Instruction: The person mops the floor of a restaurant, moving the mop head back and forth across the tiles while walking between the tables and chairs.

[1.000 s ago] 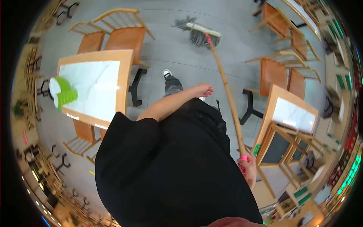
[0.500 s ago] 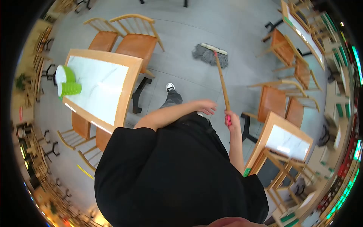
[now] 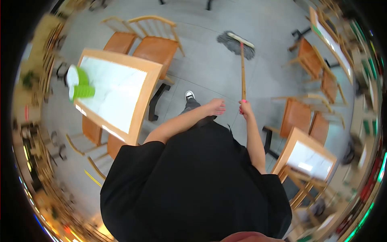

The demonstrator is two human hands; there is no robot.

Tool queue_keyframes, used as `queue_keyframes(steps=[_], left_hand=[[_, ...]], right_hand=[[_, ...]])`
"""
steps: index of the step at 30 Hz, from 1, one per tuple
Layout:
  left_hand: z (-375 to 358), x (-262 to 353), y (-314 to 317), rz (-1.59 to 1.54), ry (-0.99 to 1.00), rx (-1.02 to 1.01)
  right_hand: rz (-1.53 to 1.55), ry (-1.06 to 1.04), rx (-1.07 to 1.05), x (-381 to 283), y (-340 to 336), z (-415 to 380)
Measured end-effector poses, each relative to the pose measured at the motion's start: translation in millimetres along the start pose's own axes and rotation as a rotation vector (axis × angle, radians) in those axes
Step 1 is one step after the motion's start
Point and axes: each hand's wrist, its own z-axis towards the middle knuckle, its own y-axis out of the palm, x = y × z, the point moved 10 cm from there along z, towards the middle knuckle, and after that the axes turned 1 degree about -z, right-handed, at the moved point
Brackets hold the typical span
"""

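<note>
A mop with a grey string head (image 3: pixel 238 45) lies with its strands on the floor ahead of me. Its wooden handle (image 3: pixel 243 72) runs back toward my body and ends in a pink grip. My right hand (image 3: pixel 245 109) is closed around that pink end. To the left of the handle, my left hand (image 3: pixel 216 107) hangs in front of my waist, fingers loosely extended, touching nothing. A gap separates it from the mop handle.
At left stands a marble-topped table (image 3: pixel 151 68) with stacked green-and-white bowls (image 3: pixel 82 92). Orange-seated chairs (image 3: pixel 155 51) surround it. To the right are another table (image 3: pixel 288 147), more chairs (image 3: pixel 296 115) and a table leg (image 3: pixel 271 143) near my right arm. Grey floor (image 3: pixel 193 60) lies ahead.
The mop has moved forward, its head now farther from me. My right hand has reached forward with the handle's end. My left hand has shifted slightly, still off the handle.
</note>
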Motion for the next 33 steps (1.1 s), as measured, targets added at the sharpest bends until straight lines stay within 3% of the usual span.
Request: queue_keyframes(steps=[4, 7, 8, 10, 11, 12, 15, 20, 22, 24, 26, 28, 33], left_hand=[[5, -27, 65, 0.201, -0.158, -0.026], [-2, -69, 128, 0.242, -0.313, -0.036], [-3, -85, 144, 0.233, -0.355, -0.028], [3, -147, 159, -0.068, -0.520, 0.103], [-1, -182, 164, -0.223, -0.594, 0.187], [-37, -202, 189, -0.048, -0.623, 0.073], [-77, -254, 208, -0.032, -0.738, 0.007], [-28, -246, 184, 0.023, -0.685, 0.141], [33, -230, 160, 0.038, -0.597, 0.001], [45, -184, 145, 0.018, -0.572, 0.030], [44, -135, 148, -0.011, -0.473, -0.050], [15, -87, 152, -0.039, -0.301, -0.203], [-2, -5, 122, -0.206, -0.116, -0.246]], right_hand=[[0.139, 0.023, 0.064, 43, -72, -136], [0.130, 0.039, 0.145, 62, -85, -269], [0.068, 0.063, 0.183, 68, -82, -315], [-0.115, -0.031, 0.330, 70, -82, -404], [-0.135, 0.024, 0.351, 78, -92, -441], [-0.158, 0.078, 0.364, 86, -106, -477], [-0.119, 0.244, 0.413, 97, -123, -536], [-0.127, 0.247, 0.387, 112, -115, -473], [-0.106, 0.229, 0.394, 109, -104, -424], [-0.094, 0.188, 0.367, 118, -91, -354], [-0.372, -0.007, 0.497, 98, -97, -295], [-0.253, 0.018, 0.400, 100, -114, -222], [-0.084, 0.005, 0.261, 26, -93, -56]])
